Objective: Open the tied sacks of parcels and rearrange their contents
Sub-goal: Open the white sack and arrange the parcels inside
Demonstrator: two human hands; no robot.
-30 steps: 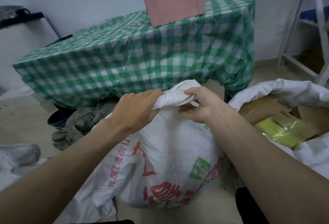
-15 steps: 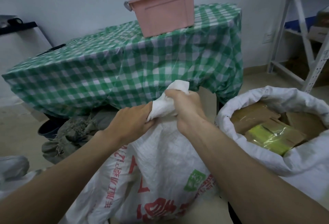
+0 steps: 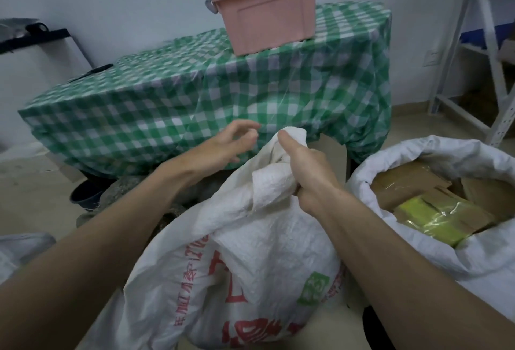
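The printed sack (image 3: 245, 260) stands on the floor right in front of me, its bunched neck (image 3: 274, 179) clenched in my right hand (image 3: 305, 171). My left hand (image 3: 225, 146), which gripped that neck a moment ago, has let go and hovers beside it, fingers loosely spread and empty. I reckon the tie is coming loose; the open sack (image 3: 434, 235) of parcels waits alongside.

My right hand (image 3: 302, 171) grips the sack (image 3: 250, 252) before me; the open sack (image 3: 418, 154) sits right, the table (image 3: 167, 104) beyond.
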